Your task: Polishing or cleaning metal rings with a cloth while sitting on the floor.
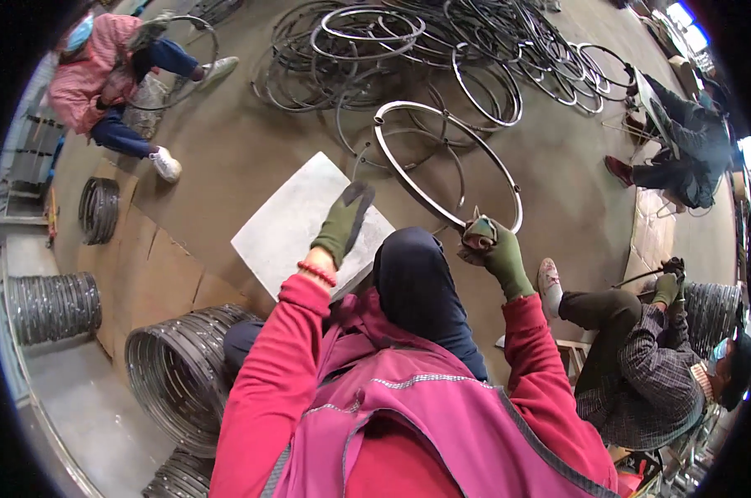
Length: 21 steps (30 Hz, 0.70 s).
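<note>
1. Left hand [342, 222], in a dark green glove with a blackish palm, is released: fingers extended, nothing seen in its grasp. It lies over a pale grey square board [280, 224]; cannot tell whether it presses down.
2. Right hand [506, 257], gloved in the same green, is clenched on a crumpled, mottled cloth [479, 236], which sits against the lower rim of a large thin black-and-silver hoop [402, 176].
3. Key relation: the hoop stretches forward and leftward from the right hand, showing as an oval whose long axis runs upper left to lower right. Right hand is nearer, at the rim; left hand is apart, the hoop's near-left edge beyond its fingers to the right. Board lies left of the hoop.
4. Surface: dull brown floor [587, 195], with flattened tan cardboard [163, 270] at left. Cannot tell whether the hoop touches the floor.
5. Room: tangled heap of dark and silver hoops [475, 50] ahead; cylindrical stack of dark hoops [197, 332] near at left; co-worker in a pink checked jacket [85, 83] upper left, two more people at right.
</note>
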Each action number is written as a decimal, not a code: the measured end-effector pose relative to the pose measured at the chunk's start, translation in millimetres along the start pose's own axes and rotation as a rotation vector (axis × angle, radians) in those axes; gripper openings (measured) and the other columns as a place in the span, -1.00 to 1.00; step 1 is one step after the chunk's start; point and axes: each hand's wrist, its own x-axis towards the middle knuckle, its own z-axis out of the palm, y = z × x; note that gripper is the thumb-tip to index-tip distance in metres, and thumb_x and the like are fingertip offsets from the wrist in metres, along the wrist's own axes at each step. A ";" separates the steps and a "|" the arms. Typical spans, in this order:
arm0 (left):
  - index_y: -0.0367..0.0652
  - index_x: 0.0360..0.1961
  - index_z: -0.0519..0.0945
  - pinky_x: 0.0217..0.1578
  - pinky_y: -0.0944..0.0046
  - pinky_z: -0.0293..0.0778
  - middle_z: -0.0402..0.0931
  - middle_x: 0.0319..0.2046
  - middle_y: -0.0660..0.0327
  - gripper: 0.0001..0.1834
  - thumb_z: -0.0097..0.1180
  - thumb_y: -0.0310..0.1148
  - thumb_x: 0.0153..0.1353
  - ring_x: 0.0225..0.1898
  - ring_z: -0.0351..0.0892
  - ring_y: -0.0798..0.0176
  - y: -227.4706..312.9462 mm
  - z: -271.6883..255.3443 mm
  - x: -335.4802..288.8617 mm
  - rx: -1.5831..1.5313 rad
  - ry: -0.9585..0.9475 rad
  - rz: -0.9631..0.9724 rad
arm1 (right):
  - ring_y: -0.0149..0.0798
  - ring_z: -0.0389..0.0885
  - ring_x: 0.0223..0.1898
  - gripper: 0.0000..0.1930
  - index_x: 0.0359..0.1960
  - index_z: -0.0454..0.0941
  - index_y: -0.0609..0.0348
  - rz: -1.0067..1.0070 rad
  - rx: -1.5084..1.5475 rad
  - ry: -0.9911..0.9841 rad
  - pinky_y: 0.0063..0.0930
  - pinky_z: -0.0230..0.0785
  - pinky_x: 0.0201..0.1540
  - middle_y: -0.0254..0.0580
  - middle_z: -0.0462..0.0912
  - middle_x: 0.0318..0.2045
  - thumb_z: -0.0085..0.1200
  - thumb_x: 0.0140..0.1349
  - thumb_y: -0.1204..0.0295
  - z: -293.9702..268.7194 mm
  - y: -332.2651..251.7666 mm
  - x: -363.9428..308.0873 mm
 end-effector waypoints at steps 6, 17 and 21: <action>-0.20 -0.27 0.49 -0.36 0.28 0.47 0.45 -0.53 0.29 -0.74 0.03 -0.21 0.18 -0.52 0.44 0.32 102.3 20.9 -20.4 -0.851 0.087 0.005 | -0.41 0.58 -0.29 -0.53 -0.21 0.49 0.21 -0.171 -0.053 -0.086 -0.48 0.46 -0.23 -0.27 0.61 -0.35 0.34 -0.27 0.57 46.0 -104.2 -36.1; -0.15 -0.37 0.45 -0.73 0.47 -0.13 -0.06 -0.79 0.53 -0.72 0.02 -0.13 0.20 -0.79 -0.11 0.57 177.3 -21.5 -170.8 -0.425 0.268 0.389 | -0.31 0.54 -0.23 -0.47 0.04 0.28 0.23 -0.365 0.255 -0.492 -0.49 0.38 -0.13 -0.22 0.55 -0.23 0.19 0.00 0.47 105.2 -86.0 -38.7; -0.17 -0.46 0.51 -0.80 0.51 -0.09 0.12 -0.82 0.53 -0.77 0.11 -0.23 0.16 -0.82 0.00 0.62 167.6 -43.5 -213.2 -0.244 0.295 0.355 | -0.44 0.48 -0.31 -0.73 -0.16 0.41 0.20 -0.171 0.566 -0.584 -0.57 0.40 -0.22 -0.35 0.50 -0.32 0.10 0.08 0.56 92.9 -115.8 -38.7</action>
